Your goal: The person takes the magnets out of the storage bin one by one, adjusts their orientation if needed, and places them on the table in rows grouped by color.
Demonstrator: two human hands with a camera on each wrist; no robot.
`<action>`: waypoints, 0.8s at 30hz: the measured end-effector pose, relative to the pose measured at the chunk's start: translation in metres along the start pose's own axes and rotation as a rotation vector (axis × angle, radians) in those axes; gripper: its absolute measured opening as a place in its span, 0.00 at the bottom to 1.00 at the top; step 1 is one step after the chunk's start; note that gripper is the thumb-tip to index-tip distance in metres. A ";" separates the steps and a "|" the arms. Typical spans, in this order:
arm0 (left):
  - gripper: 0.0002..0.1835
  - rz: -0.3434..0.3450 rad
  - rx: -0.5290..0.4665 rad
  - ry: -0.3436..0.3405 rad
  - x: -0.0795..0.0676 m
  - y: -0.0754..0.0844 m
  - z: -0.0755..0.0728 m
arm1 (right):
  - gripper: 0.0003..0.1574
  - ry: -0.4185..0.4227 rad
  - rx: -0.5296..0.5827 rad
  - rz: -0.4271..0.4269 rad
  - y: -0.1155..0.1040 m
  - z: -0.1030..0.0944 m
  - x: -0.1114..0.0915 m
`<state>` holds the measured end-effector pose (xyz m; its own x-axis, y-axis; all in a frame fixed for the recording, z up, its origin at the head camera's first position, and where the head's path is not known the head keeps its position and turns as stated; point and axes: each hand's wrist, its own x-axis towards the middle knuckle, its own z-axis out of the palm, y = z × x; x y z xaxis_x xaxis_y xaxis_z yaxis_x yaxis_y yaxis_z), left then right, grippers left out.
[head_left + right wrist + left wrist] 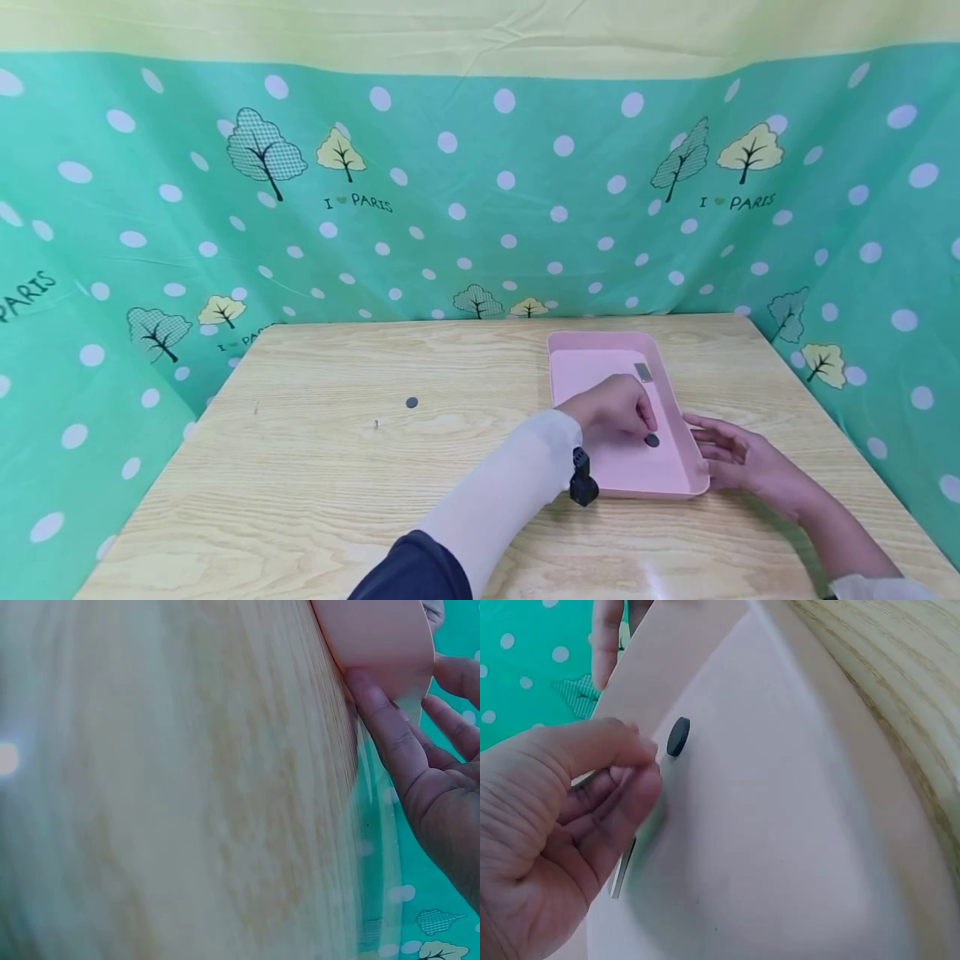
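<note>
My left hand reaches down into a pink tray, over the tray's floor. Its thumb and forefinger tips come together, with no object showing between them in the left wrist view. Just past those fingertips is a dark round disc, lying on the tray floor. A flat silver metal piece lies farther back by the tray's right wall. Outside that wall, my right hand touches the tray near its front right corner, fingers extended along the side and thumb at the corner.
Another dark disc lies on the wooden table left of the tray. Near it stands a tiny metallic bit, with a faint thin object farther left. A green dotted curtain surrounds the table's back and sides.
</note>
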<state>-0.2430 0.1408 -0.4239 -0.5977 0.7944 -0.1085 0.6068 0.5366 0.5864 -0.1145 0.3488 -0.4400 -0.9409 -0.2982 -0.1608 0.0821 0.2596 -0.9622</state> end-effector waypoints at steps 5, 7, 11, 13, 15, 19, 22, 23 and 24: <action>0.10 -0.008 0.001 -0.051 0.001 -0.001 0.003 | 0.42 -0.005 0.002 -0.009 0.001 0.000 0.000; 0.12 -0.015 0.023 -0.072 0.001 0.000 0.005 | 0.42 -0.008 0.005 -0.017 0.001 0.000 0.000; 0.08 -0.021 0.090 -0.092 0.002 0.002 0.006 | 0.42 -0.010 0.009 -0.024 -0.001 0.000 0.000; 0.05 -0.032 0.107 -0.097 0.002 0.003 0.007 | 0.42 -0.009 0.009 -0.021 -0.001 0.000 0.000; 0.04 -0.034 0.115 -0.102 0.002 0.004 0.007 | 0.42 -0.008 0.007 -0.019 -0.001 0.000 -0.001; 0.04 -0.034 0.114 -0.111 0.001 0.004 0.006 | 0.42 -0.010 0.010 -0.024 -0.001 0.000 0.000; 0.05 -0.040 0.101 -0.115 0.000 0.005 0.004 | 0.42 -0.015 0.017 -0.028 0.000 0.000 0.000; 0.05 -0.039 0.106 -0.114 -0.001 0.004 0.003 | 0.42 -0.014 0.014 -0.024 0.000 0.000 0.000; 0.05 -0.035 0.115 -0.113 0.000 0.004 0.003 | 0.42 -0.013 0.011 -0.020 0.000 0.000 0.000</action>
<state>-0.2390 0.1435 -0.4236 -0.5610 0.7979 -0.2207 0.6464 0.5887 0.4853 -0.1144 0.3489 -0.4396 -0.9381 -0.3150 -0.1440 0.0667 0.2436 -0.9676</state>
